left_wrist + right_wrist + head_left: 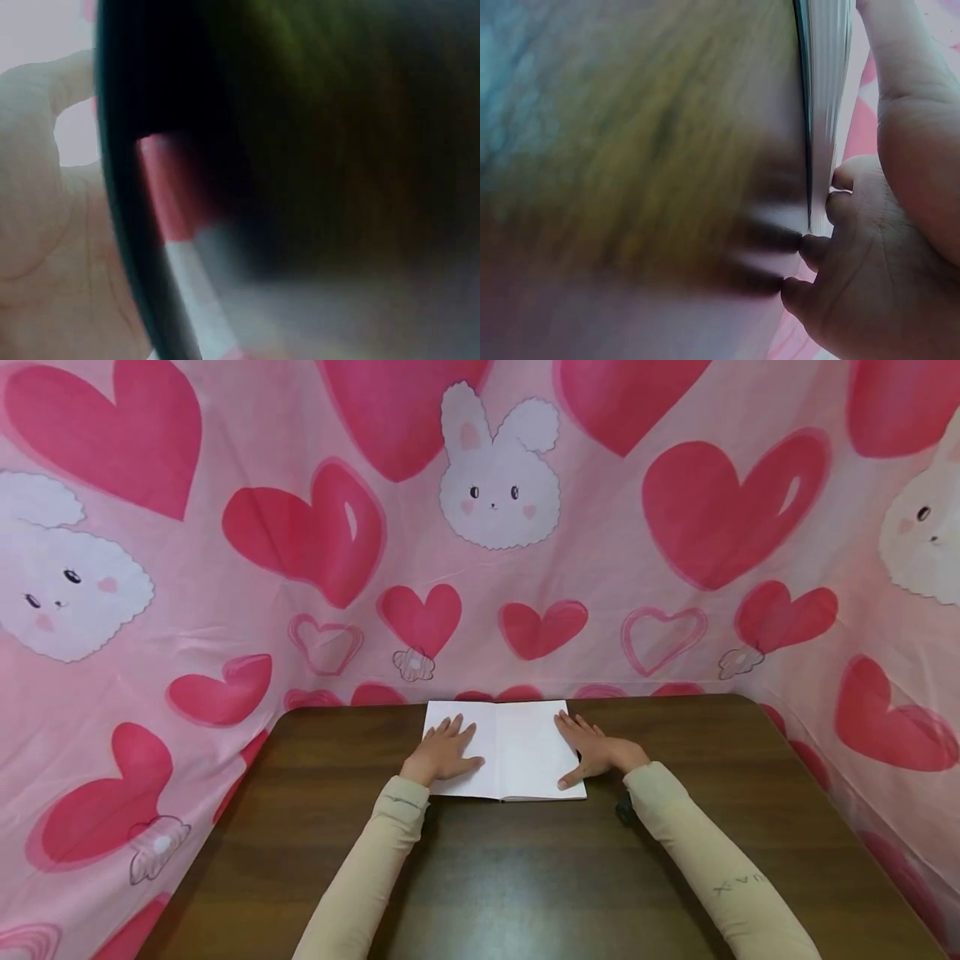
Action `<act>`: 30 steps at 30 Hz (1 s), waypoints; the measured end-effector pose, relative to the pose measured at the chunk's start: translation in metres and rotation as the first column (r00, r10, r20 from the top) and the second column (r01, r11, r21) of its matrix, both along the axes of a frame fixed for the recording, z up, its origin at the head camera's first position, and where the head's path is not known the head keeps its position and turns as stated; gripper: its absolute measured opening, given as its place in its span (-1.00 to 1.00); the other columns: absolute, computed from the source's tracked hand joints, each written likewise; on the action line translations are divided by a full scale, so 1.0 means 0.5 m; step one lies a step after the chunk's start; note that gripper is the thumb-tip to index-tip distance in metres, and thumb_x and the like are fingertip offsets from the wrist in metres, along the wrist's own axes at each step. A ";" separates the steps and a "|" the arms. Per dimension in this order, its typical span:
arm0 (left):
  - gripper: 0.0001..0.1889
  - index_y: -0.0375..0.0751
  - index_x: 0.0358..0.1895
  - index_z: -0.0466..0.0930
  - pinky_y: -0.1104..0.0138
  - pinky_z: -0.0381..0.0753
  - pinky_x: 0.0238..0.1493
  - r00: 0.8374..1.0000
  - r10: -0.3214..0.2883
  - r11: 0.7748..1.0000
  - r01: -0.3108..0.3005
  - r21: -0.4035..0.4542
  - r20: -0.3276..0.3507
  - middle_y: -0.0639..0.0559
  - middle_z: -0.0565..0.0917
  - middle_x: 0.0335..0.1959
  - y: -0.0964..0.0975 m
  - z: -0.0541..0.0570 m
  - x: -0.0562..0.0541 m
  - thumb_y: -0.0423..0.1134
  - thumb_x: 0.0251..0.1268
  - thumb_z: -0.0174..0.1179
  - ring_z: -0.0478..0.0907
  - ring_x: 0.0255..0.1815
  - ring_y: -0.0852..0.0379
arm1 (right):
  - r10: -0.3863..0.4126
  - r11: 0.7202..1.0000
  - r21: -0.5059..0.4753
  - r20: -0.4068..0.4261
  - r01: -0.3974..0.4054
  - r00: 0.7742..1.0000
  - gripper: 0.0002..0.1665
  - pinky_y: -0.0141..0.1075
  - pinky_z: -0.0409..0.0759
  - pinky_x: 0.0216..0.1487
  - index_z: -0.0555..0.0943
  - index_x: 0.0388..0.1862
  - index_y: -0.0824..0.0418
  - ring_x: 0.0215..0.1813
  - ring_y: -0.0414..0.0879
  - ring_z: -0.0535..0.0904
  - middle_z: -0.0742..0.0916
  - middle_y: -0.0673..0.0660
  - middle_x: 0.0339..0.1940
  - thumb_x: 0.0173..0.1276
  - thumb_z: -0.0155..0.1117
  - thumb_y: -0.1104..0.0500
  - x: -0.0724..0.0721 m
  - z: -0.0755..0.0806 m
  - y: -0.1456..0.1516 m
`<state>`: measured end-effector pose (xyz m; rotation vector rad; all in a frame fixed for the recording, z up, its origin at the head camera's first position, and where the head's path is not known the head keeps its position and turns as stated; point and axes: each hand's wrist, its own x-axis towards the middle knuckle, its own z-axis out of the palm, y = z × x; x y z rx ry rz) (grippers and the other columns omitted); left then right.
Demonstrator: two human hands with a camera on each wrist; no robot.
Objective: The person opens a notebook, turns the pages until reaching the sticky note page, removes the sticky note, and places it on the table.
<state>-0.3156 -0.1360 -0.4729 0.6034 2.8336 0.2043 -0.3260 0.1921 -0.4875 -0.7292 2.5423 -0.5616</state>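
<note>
An open notebook [533, 752] with blank white pages lies flat at the far side of the table. My left hand [444, 752] rests on its left page with the fingers spread. On the right page's outer edge lies my right hand [595, 752], its thumb and fingers stretched apart. Seen close in the right wrist view, the stacked page edges [829, 82] and a thin dark cover stand beside the right hand [870, 255]. In the left wrist view, part of the left palm [52, 247] shows beside a dark curved edge; much of that picture is blurred.
The notebook lies on a dark brown wooden table [517, 877] with rounded far corners. A pink cloth [592, 543] printed with hearts and rabbits hangs behind and along both sides. A small dark object [625, 810] sits under the right wrist.
</note>
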 end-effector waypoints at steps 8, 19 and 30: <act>-0.17 -0.08 0.67 -0.10 -0.21 -0.19 0.58 0.993 0.016 0.997 -0.026 0.079 0.120 -0.21 -0.15 0.69 0.020 -0.022 -0.005 0.24 0.53 -0.10 -0.24 0.68 -0.29 | 0.003 1.000 0.005 0.015 -0.003 1.000 0.63 0.42 -0.31 0.50 -0.30 0.64 0.41 0.64 0.42 -0.39 -0.22 0.41 0.67 0.06 0.52 -0.37 0.005 0.000 0.000; -0.11 0.01 0.68 -0.23 -0.17 -0.37 0.59 0.977 0.045 0.992 -0.068 0.107 0.208 -0.12 -0.31 0.70 0.022 -0.054 -0.020 0.34 0.49 -0.13 -0.41 0.69 -0.22 | 0.004 1.000 -0.021 0.031 -0.004 1.000 0.62 0.40 -0.32 0.51 -0.30 0.65 0.39 0.64 0.42 -0.40 -0.22 0.40 0.67 0.05 0.57 -0.29 0.000 0.002 0.012; -0.13 0.04 0.69 -0.22 -0.21 -0.33 0.58 0.969 0.109 0.992 -0.122 0.045 0.222 -0.12 -0.31 0.70 0.035 -0.072 -0.033 0.31 0.51 -0.11 -0.40 0.69 -0.20 | 0.009 0.999 -0.032 0.028 -0.008 1.000 0.61 0.41 -0.29 0.50 -0.27 0.65 0.40 0.64 0.42 -0.38 -0.21 0.41 0.67 0.05 0.58 -0.28 0.002 0.006 0.008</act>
